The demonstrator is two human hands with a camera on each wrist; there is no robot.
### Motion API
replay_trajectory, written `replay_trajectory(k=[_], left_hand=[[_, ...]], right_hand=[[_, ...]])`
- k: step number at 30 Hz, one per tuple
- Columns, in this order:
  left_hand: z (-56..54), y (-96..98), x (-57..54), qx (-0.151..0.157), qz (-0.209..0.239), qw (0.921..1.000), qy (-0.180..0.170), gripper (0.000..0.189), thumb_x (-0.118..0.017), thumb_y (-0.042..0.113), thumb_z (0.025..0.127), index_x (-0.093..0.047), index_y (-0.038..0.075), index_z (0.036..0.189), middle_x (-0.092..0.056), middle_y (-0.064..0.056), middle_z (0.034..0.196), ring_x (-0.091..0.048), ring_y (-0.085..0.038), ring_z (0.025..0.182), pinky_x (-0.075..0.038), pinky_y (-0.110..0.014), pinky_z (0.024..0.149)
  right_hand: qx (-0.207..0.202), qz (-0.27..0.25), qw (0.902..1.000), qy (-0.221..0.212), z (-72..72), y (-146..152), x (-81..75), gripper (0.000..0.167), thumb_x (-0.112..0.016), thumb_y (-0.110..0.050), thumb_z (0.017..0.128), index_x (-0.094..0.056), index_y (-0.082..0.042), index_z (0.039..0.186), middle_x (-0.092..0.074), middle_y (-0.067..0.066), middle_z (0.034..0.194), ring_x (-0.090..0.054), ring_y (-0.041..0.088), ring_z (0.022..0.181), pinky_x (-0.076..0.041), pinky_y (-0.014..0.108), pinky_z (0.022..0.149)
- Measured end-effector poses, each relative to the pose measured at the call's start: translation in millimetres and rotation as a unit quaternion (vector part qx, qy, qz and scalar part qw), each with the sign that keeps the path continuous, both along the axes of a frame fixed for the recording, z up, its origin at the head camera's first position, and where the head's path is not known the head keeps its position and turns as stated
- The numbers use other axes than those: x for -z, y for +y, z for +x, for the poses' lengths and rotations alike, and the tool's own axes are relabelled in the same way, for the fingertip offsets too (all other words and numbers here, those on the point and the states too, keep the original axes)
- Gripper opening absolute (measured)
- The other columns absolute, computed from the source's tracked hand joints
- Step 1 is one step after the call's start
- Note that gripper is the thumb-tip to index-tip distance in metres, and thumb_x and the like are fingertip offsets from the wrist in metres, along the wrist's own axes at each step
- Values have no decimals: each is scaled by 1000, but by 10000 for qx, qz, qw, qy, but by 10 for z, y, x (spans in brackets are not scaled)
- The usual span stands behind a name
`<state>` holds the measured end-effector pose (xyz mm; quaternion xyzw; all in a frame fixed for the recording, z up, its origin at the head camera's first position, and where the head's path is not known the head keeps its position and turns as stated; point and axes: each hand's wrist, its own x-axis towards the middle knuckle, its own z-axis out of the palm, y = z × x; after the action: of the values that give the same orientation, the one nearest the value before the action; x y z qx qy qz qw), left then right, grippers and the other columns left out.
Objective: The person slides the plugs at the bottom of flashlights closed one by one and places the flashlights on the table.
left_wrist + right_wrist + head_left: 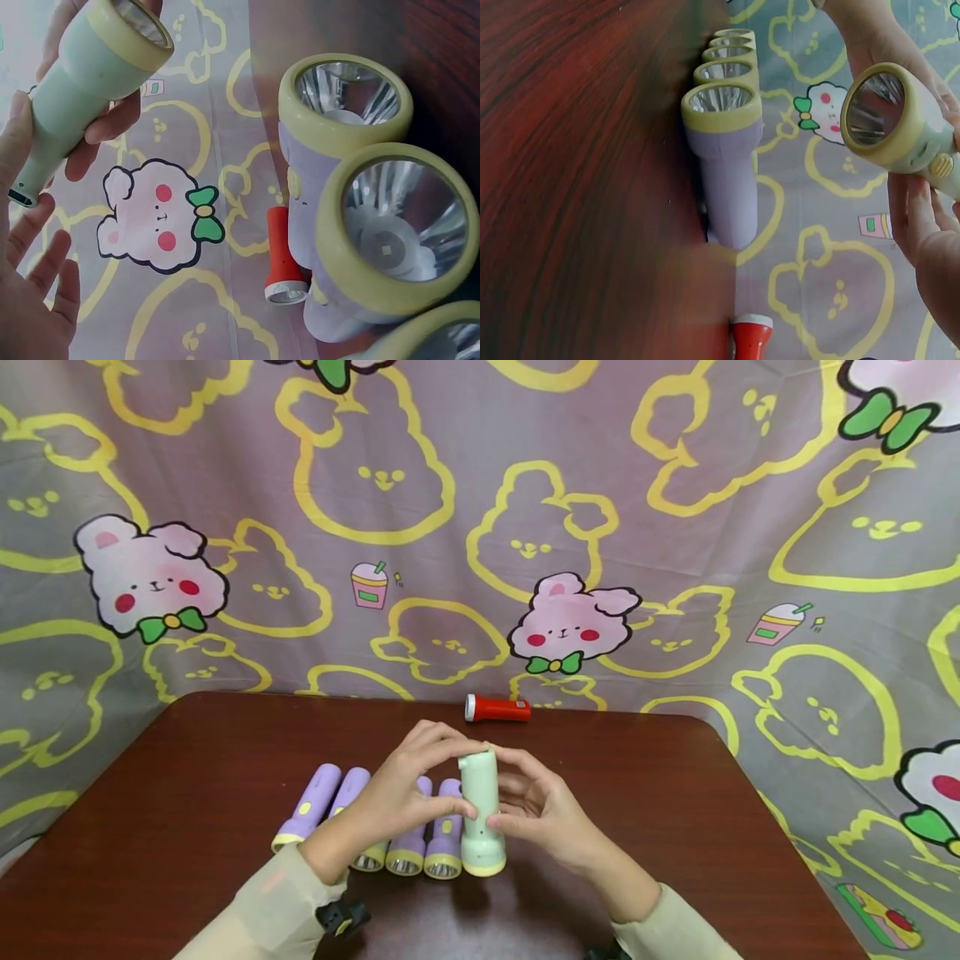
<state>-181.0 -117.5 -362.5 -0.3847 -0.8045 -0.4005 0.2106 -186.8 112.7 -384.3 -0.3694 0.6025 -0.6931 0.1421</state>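
1. Both hands hold one pale green flashlight (pixel 481 810) just above the table: the left hand (pixel 401 793) curls over its upper body from the left, and the right hand (pixel 536 806) cups it from the right, fingers wrapped round the barrel
2. Dark red-brown wooden table (pixel 187 793) fills the lower half of the head view, with a grey cloth (pixel 450 527) printed with yellow rabbit outlines and pink rabbits hanging behind it
3. Four purple flashlights (pixel 311 806) lie side by side on the table just left of the green one, partly behind the left hand, their yellow-rimmed lenses facing the person
4. Green flashlight's yellow-rimmed lens end points down and toward the person; its narrow tail points up
5. Small red flashlight (pixel 497 707) lies on its side at the far table edge, well apart from the others
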Motion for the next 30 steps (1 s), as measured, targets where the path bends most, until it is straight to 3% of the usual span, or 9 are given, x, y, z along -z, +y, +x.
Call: replay_trajectory(k=[4, 7, 17, 25, 30], left_hand=[[1, 14, 12, -92, -58, 9997, 207, 67, -88, 30, 67, -66, 18, 129, -56, 1, 122, -44, -17, 116, -46, -38, 92], [2, 25, 10, -64, -69, 9996, 256, 67, -88, 29, 67, -66, 16, 129, -54, -2, 125, -43, -18, 117, -45, -39, 92], [-28, 31, -22, -259, -419, 9988, 67, 70, -89, 29, 70, -62, 17, 134, -57, 1, 128, -46, -16, 120, -49, -38, 96], [-21, -14, -28, -421, -758, 9958, 289, 65, -85, 33, 78, -60, 16, 136, -58, 1, 132, -49, -17, 126, -49, -41, 100], [-7, -122, -23, -601, -1007, 9929, 222, 61, -80, 32, 84, -56, 18, 139, -57, 0, 136, -48, -16, 128, -49, -46, 97]], right_hand=[[-53, 59, 10000, 39, -26, 23, 32, 65, -70, -1, 90, -38, 1, 146, -54, 39, 130, -66, 16, 115, -54, 32, 96], [-46, 79, 9999, 59, -39, 33, 50, 65, -71, -2, 90, -38, 0, 146, -54, 41, 129, -67, 17, 113, -56, 32, 93], [351, 171, 9992, -129, -54, 70, 64, 70, -74, -11, 90, -39, -4, 150, -67, 11, 128, -69, 17, 110, -56, 32, 90], [377, 263, 9988, -177, -60, 88, 79, 72, -73, -12, 90, -37, -3, 151, -60, 32, 130, -70, 18, 106, -57, 32, 89], [533, 378, 9975, -282, -65, 89, 81, 74, -75, -10, 88, -36, -4, 152, -58, 36, 129, -71, 19, 102, -57, 32, 86]])
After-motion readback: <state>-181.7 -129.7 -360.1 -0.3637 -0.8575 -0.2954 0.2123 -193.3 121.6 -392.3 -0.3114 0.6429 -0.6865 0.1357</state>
